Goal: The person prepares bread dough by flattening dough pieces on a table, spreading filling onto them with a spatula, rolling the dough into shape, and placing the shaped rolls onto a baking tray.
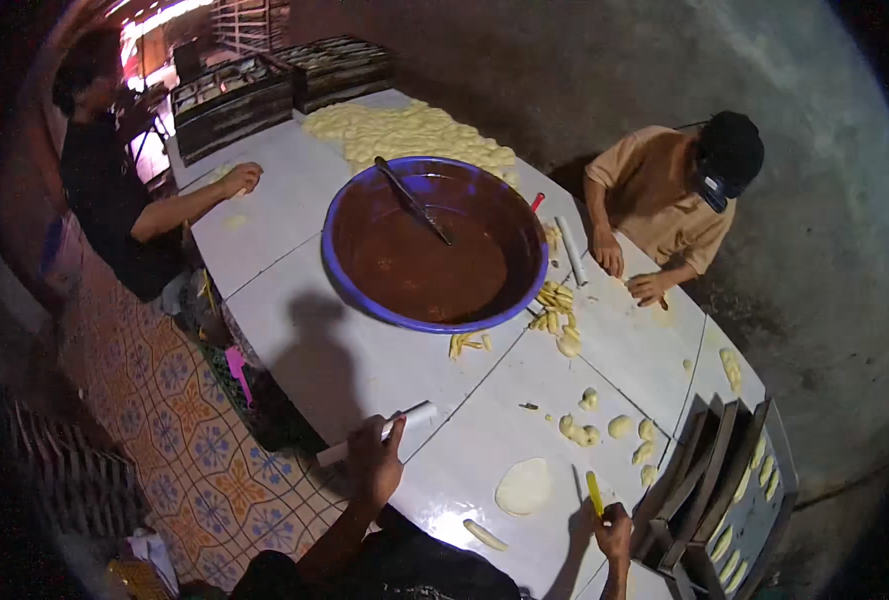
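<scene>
My left hand (376,460) is wrapped round a white rolling pin (419,413) at the table's near edge. To the right, my right hand (613,532) grips a narrow yellow tool (594,494), whose far end I cannot make out clearly. Between my hands lies a flat round of pale dough (523,487). A pale elongated piece (485,535) rests nearer to me. Beyond the flat round, several small dough lumps (619,427) are scattered on the white tabletop (484,400).
A large blue basin (336,285) holds brown filling and a dark long-handled spoon (411,200). Behind it spreads a mass of dough pieces (414,135). Stacked trays (704,470) bear shaped dough at right. Two co-workers (664,190) stand at the table, one left (104,190). Another rolling pin (570,250) lies right.
</scene>
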Available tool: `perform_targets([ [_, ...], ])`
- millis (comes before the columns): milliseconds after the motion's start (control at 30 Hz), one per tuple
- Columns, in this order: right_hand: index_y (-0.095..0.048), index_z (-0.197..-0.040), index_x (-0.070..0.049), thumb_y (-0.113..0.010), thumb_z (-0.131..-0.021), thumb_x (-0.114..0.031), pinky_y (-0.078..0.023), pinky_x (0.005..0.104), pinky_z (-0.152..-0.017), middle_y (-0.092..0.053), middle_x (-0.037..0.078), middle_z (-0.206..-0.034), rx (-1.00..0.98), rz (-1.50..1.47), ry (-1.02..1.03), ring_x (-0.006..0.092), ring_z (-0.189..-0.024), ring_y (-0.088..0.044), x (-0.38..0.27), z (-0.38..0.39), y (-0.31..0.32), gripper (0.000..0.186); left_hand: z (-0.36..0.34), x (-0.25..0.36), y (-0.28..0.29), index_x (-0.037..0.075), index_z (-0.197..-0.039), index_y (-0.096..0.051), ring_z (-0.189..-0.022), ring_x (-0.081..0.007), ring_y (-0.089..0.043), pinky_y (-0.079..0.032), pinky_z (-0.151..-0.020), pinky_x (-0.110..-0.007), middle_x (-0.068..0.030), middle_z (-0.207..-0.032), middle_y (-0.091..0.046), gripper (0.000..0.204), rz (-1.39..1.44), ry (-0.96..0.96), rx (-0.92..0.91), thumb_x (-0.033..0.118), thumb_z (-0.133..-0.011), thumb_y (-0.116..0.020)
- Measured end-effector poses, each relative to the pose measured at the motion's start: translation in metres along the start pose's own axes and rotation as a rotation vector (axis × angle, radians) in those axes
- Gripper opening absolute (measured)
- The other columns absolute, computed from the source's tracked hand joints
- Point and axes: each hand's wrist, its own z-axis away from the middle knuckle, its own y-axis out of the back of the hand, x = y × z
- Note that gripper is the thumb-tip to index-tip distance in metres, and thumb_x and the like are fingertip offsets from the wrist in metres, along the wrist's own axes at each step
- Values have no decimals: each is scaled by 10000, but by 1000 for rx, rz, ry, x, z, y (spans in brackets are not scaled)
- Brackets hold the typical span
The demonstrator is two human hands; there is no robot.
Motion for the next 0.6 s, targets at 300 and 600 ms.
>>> perform_targets([
  [300, -695, -1128, 35, -641, -937, -67, -531, 399, -818, -645, 197, -1032, -240, -34, 778, 330, -923, -650, -366, -176, 19, 223, 7, -17, -10, 108, -1253, -699, -1159, -350, -540, -383, -1012, -527, -139, -1206, -585, 529, 53, 62, 82, -13, -742, -633],
  [600, -705, -987, -33, -641, -801, -132, -569, 506, -791, -715, 189, -934, -344, 758, 996, 393, -941, -700, -444, -336, -120, 221, 2, -17, -24, 141, -1250, -686, -1121, -335, -567, -391, -982, -522, -111, -1195, -615, 427, 6, 110, 81, 93, -830, -625],
])
